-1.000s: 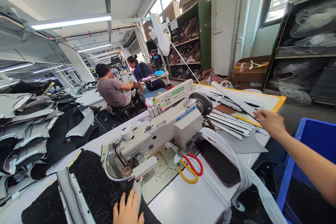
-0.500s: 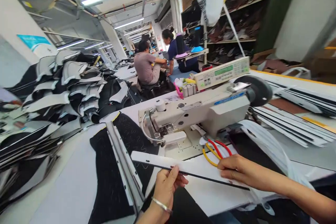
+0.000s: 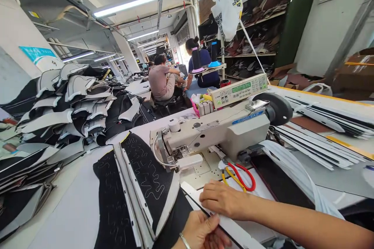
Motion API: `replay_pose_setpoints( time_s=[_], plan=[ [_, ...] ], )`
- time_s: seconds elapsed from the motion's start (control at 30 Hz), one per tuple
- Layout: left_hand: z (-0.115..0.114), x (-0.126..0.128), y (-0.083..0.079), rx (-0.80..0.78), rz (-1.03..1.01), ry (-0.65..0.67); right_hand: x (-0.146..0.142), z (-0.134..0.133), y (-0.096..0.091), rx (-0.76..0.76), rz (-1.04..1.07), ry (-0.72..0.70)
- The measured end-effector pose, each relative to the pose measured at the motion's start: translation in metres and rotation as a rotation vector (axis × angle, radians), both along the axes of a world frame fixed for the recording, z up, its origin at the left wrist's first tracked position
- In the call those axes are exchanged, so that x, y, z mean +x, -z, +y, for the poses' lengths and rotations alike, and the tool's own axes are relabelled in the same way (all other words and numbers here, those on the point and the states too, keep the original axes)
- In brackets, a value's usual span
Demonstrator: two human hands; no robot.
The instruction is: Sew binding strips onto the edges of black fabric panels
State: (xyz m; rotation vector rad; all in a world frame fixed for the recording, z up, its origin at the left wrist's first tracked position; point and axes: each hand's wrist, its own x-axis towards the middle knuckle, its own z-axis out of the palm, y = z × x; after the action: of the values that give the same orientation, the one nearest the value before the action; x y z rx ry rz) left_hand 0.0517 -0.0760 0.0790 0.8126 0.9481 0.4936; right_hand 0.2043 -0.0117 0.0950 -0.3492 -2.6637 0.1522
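My left hand (image 3: 203, 230), with a bangle at the wrist, pinches a long white strip (image 3: 238, 231) by its black edge, thumb on top. My right hand (image 3: 222, 199) lies over the strip's upper part with bent fingers gripping it; its thumb is hidden. The strip slants from the front of the sewing machine (image 3: 216, 124) down to the lower right. Just beyond my right hand rest scissors (image 3: 248, 179) with red and yellow handles. To the left lies a black fabric panel (image 3: 146, 167) with wavy stitching and a grey band along it.
Stacked white and black strips (image 3: 315, 144) lie on the right. A dark flat phone-like object (image 3: 274, 179) sits beside a white bundle of tape (image 3: 295, 167). Cut pieces (image 3: 70, 101) are heaped at left. Two people sit beyond the machine near thread cones (image 3: 196, 60).
The strip has swung to point down to the right and come lower. My right hand has moved left along it, close to my left hand, which has shifted right and down. The view has turned slightly.
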Motion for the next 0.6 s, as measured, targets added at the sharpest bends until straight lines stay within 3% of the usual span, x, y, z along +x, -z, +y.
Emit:
replay_pose_setpoints(
  time_s=[0.07,0.13,0.23,0.3,0.4,0.53,0.6],
  plan=[
    [0.003,-0.008,0.002,0.258,0.216,0.065,0.002,0.007,0.006,0.024,0.021,0.016],
    [0.005,-0.016,0.006,0.659,0.559,0.142,0.007,0.017,0.012,0.024,0.036,0.029],
    [0.008,-0.018,0.021,1.139,0.983,0.356,0.010,0.030,0.020,0.024,0.001,0.018],
    [0.010,-0.014,0.031,1.261,1.117,0.483,0.008,0.037,0.026,0.048,-0.052,-0.013],
    [0.012,-0.007,0.041,1.377,1.193,0.528,0.001,0.043,0.038,0.102,-0.125,-0.090],
    [0.010,-0.014,0.034,1.499,1.129,0.491,-0.002,0.047,0.053,0.109,-0.127,-0.163],
    [0.008,-0.024,0.022,1.512,1.064,0.357,-0.001,0.047,0.058,0.097,-0.109,-0.177]
  ],
)
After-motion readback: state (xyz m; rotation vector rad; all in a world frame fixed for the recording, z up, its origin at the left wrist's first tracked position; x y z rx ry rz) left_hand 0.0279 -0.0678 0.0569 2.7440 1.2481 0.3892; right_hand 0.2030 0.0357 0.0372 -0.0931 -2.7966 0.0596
